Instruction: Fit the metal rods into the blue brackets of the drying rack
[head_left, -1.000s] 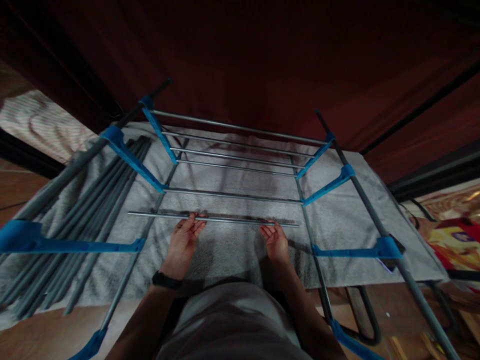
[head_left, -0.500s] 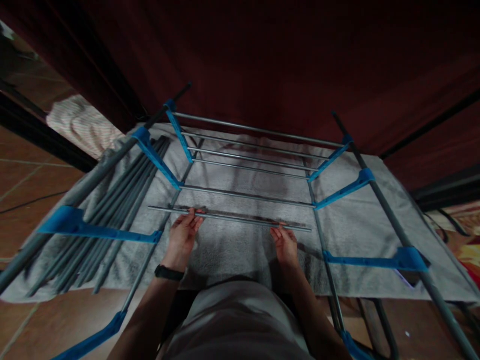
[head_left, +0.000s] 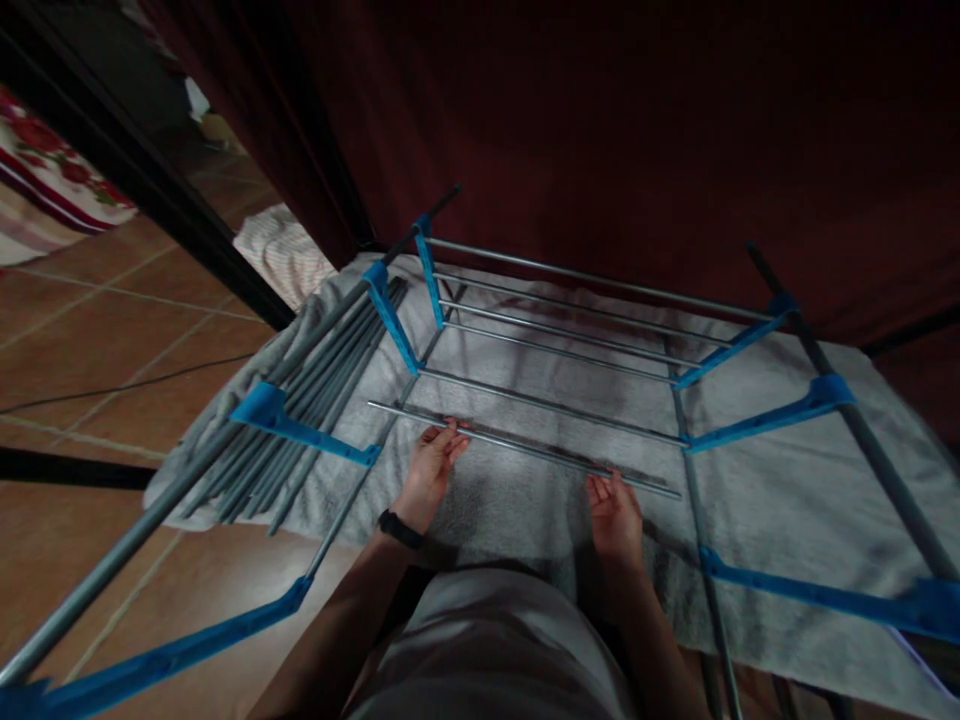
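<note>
A thin grey metal rod (head_left: 525, 447) spans the space between my two hands, tilted slightly down to the right. Near its left end, the fingers of my left hand (head_left: 435, 460) pinch it; a dark band circles that wrist. My right hand (head_left: 615, 510) grips the same rod closer to its right end. Around both hands stands a rack frame of grey tubes with blue plastic brackets, among them a left bracket (head_left: 307, 430) and a right bracket (head_left: 772, 415). Beyond the held rod, a crossbar (head_left: 547, 405) joins the two sides, with several more rods behind it.
A bundle of loose grey tubes (head_left: 322, 400) lies at the left on the grey towel-like cover (head_left: 510, 520). Behind hangs a dark red curtain (head_left: 585, 130). Tiled floor (head_left: 112, 350) with a thin black cable shows at the left. A dark flat object is partly visible at lower right.
The view has turned left, so the rack and hands appear further right. Both hands keep their hold on the rod, which stays just in front of the nearest crossbar.
</note>
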